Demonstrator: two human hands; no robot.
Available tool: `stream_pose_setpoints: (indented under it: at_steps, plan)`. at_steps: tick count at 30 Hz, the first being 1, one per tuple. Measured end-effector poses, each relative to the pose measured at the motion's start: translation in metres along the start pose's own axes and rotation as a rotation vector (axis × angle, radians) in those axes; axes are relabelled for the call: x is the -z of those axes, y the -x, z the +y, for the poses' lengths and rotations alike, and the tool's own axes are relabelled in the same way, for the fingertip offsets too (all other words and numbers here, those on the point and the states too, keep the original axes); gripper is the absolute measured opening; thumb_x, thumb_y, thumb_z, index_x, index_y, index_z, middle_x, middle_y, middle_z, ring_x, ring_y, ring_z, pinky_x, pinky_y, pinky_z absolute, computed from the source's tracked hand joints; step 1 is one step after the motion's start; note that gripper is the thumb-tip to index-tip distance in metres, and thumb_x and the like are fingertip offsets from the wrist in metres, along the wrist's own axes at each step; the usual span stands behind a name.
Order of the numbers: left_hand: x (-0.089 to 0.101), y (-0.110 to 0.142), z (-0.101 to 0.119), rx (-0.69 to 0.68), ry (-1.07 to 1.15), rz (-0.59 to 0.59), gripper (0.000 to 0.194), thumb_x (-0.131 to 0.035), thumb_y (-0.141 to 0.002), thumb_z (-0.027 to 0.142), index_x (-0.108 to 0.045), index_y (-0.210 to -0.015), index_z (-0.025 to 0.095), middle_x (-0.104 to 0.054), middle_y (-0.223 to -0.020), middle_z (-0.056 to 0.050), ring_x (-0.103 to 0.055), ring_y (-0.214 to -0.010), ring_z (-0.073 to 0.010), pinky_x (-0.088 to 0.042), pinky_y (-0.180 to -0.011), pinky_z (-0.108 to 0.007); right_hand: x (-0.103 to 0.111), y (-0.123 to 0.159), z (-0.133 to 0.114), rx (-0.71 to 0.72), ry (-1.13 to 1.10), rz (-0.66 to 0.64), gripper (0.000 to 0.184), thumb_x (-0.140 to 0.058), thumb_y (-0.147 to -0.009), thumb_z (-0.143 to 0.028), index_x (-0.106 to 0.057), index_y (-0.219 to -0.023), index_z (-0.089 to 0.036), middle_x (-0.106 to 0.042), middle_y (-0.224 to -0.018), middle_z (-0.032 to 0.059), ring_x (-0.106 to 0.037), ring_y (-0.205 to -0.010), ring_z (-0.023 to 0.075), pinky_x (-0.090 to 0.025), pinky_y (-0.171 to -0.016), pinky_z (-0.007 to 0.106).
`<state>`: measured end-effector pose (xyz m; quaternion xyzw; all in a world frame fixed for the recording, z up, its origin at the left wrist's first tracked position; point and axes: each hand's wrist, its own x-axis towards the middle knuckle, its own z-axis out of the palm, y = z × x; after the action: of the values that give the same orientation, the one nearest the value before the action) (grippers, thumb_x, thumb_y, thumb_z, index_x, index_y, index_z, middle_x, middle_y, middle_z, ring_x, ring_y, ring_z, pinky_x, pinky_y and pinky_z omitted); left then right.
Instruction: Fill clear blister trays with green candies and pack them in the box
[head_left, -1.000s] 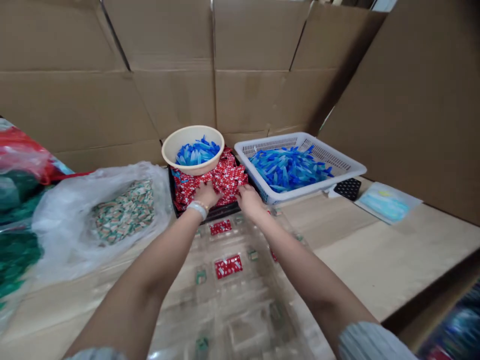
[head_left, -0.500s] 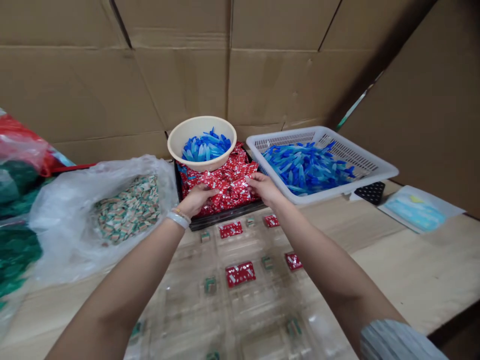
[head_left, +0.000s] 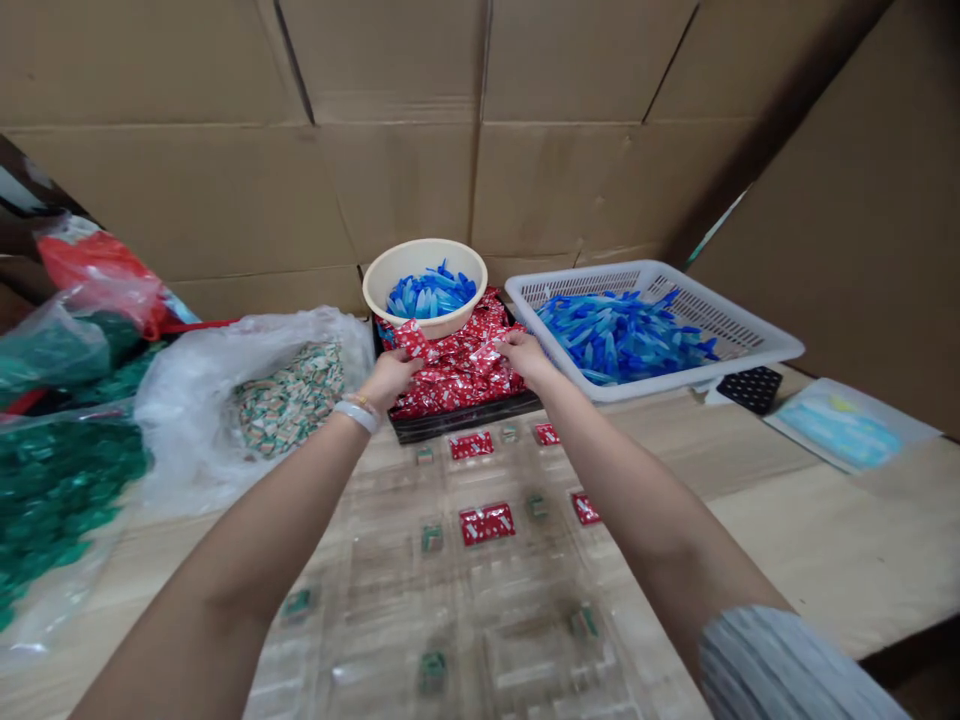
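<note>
A strip of red foil packets [head_left: 411, 340] had just lifted from the pile [head_left: 457, 380] on a black tray [head_left: 465, 426], pinched by the left hand [head_left: 388, 380], while the right hand [head_left: 523, 355] pinched at the pile nearby. A cream bowl [head_left: 424, 245] of blue plastic pieces [head_left: 431, 296] sat behind, beside a white basket [head_left: 675, 272], with a clear blister tray [head_left: 480, 610] on the counter [head_left: 780, 530].

glossy foil wrappers [head_left: 457, 372] — matt cardboard [head_left: 480, 180]
</note>
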<state>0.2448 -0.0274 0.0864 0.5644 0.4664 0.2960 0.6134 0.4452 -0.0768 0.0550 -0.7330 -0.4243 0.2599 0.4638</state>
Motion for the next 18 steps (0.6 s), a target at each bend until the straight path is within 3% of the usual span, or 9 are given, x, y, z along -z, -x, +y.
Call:
stream_pose_setpoints:
  at_steps: [2,5,7,10,12,14,18]
  plan:
    - [0.024,0.017,0.006,0.043,-0.084,-0.037,0.014,-0.064,-0.063,0.023,-0.054,-0.066,0.012,-0.045,-0.045,0.004,-0.034,-0.036,-0.0045,-0.025,-0.039,-0.017,-0.009,-0.009,0.001,0.03,0.126,-0.02,0.013,-0.056,-0.067,-0.026,-0.052,-0.058,-0.018,-0.054,-0.064,0.0013,-0.051,-0.074,0.017,-0.04,-0.073,0.032]
    - [0.066,0.063,0.008,0.111,-0.273,-0.192,0.019,-0.063,-0.064,0.032,-0.058,-0.064,0.013,-0.046,-0.047,0.003,-0.034,-0.039,-0.0055,-0.023,-0.037,-0.017,-0.026,-0.013,0.002,0.059,0.27,-0.069,0.008,-0.062,-0.062,-0.017,-0.058,-0.056,-0.018,-0.058,-0.079,0.0062,-0.044,-0.097,0.0247,-0.029,-0.087,0.04]
    - [0.092,0.099,0.002,0.177,-0.402,-0.324,0.021,-0.063,-0.063,0.035,-0.061,-0.064,0.014,-0.046,-0.047,0.003,-0.033,-0.039,-0.0064,-0.021,-0.037,-0.017,-0.036,-0.009,0.002,0.126,0.451,-0.101,0.005,-0.06,-0.065,-0.015,-0.063,-0.063,-0.018,-0.058,-0.092,0.0091,-0.037,-0.107,0.0288,-0.023,-0.09,0.045]
    - [0.114,0.132,-0.016,0.239,-0.6,-0.498,0.025,-0.061,-0.063,0.038,-0.063,-0.057,0.014,-0.045,-0.044,0.002,-0.031,-0.038,-0.0069,-0.019,-0.037,-0.02,-0.041,0.004,-0.003,0.31,0.843,-0.095,0.018,-0.049,-0.075,-0.016,-0.066,-0.081,-0.016,-0.053,-0.102,0.0132,-0.037,-0.106,0.0298,-0.025,-0.087,0.045]
    - [0.118,0.131,-0.026,0.182,-0.754,-0.537,0.027,-0.056,-0.066,0.037,-0.063,-0.056,0.014,-0.049,-0.045,0.001,-0.034,-0.04,-0.0078,-0.021,-0.04,-0.02,-0.039,0.014,-0.009,0.382,0.97,-0.064,0.025,-0.041,-0.078,-0.013,-0.065,-0.087,-0.011,-0.052,-0.102,0.0161,-0.04,-0.102,0.0286,-0.028,-0.084,0.042]
    - [0.115,0.115,-0.029,0.09,-0.998,-0.511,0.027,-0.05,-0.069,0.035,-0.064,-0.058,0.014,-0.052,-0.047,0.0,-0.038,-0.043,-0.009,-0.025,-0.043,-0.021,-0.032,0.025,-0.018,0.415,0.973,-0.028,0.027,-0.037,-0.079,-0.011,-0.063,-0.087,-0.008,-0.052,-0.097,0.017,-0.043,-0.097,0.0269,-0.03,-0.082,0.04]
    - [0.096,0.07,-0.026,0.023,-1.377,-0.459,0.019,-0.053,-0.065,0.026,-0.065,-0.059,0.013,-0.056,-0.05,-0.002,-0.045,-0.052,-0.0118,-0.032,-0.052,-0.022,-0.005,0.057,-0.034,0.503,0.729,0.118,0.018,-0.043,-0.077,-0.018,-0.059,-0.076,-0.01,-0.054,-0.082,0.0112,-0.048,-0.081,0.0206,-0.035,-0.074,0.033]
